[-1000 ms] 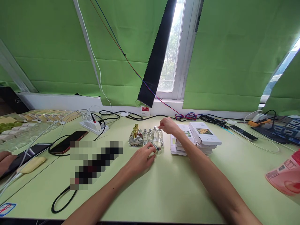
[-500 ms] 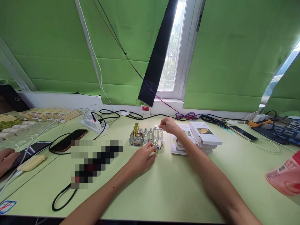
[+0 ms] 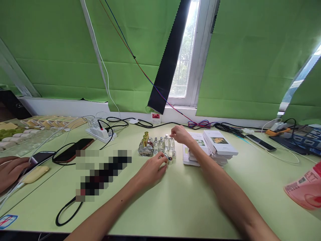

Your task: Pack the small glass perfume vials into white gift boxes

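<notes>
My left hand rests on the table, thumb and fingers closed on a small silver-capped perfume bottle that lies tilted toward me. Just behind it stand several slim clear glass bottles. My right hand is curled, its fingertips pinched at the top of the rearmost right bottle; the fingers partly hide what they grip. To the left of the clear bottles are rounder bottles with gold caps. Stacked white boxes with flower pictures sit under and beyond my right forearm.
A co-worker's hand is over a phone at far left. Another phone, a white power strip and cables lie on the left. At right are a pink cup and a dark handset.
The co-worker's hand at far left has come further in over the phone. The bottle in my left hand has turned slightly; my right hand is almost still.
</notes>
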A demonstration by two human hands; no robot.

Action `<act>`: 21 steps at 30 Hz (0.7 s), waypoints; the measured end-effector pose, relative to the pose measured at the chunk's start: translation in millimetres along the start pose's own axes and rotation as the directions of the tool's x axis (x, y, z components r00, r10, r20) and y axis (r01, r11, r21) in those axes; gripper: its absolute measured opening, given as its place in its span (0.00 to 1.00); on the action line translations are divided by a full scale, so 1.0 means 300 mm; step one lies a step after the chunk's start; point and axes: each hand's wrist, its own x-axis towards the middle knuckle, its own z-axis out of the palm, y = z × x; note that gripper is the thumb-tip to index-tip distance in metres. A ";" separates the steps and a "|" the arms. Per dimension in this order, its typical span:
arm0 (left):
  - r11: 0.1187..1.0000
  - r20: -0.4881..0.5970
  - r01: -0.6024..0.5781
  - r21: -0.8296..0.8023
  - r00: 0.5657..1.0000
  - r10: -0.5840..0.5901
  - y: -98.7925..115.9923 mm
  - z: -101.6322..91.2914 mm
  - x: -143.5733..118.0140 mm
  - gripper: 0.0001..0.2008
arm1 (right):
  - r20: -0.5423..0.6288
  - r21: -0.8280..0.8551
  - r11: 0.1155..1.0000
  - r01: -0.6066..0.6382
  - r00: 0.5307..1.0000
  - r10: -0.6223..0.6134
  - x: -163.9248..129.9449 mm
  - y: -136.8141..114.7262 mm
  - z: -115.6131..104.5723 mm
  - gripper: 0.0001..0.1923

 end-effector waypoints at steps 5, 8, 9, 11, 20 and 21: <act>1.000 0.003 0.004 0.005 1.000 -0.004 0.002 0.000 -0.002 0.08 | 0.009 0.060 0.998 -0.028 1.000 0.028 0.004 0.018 0.004 0.12; 1.000 0.012 0.015 0.007 1.000 -0.015 0.005 -0.001 -0.001 0.07 | 0.033 0.101 0.993 -0.053 0.998 0.050 0.007 0.031 0.012 0.12; 1.000 0.015 0.018 0.007 1.000 -0.018 0.005 -0.001 -0.001 0.07 | 0.036 0.110 0.992 -0.058 0.998 0.054 0.007 0.034 0.014 0.12; 1.000 0.017 0.017 0.009 1.000 -0.017 0.003 0.000 -0.001 0.07 | 0.033 0.115 0.991 -0.063 0.998 0.060 0.008 0.034 0.017 0.13; 1.000 0.007 0.008 0.000 1.000 -0.008 -0.004 0.005 0.001 0.07 | -0.020 0.030 0.999 -0.025 0.999 0.026 0.007 0.003 0.014 0.14; 1.000 0.008 0.007 -0.001 1.000 -0.007 -0.003 0.004 0.001 0.07 | -0.021 0.022 1.000 -0.023 1.000 0.024 0.006 0.001 0.015 0.14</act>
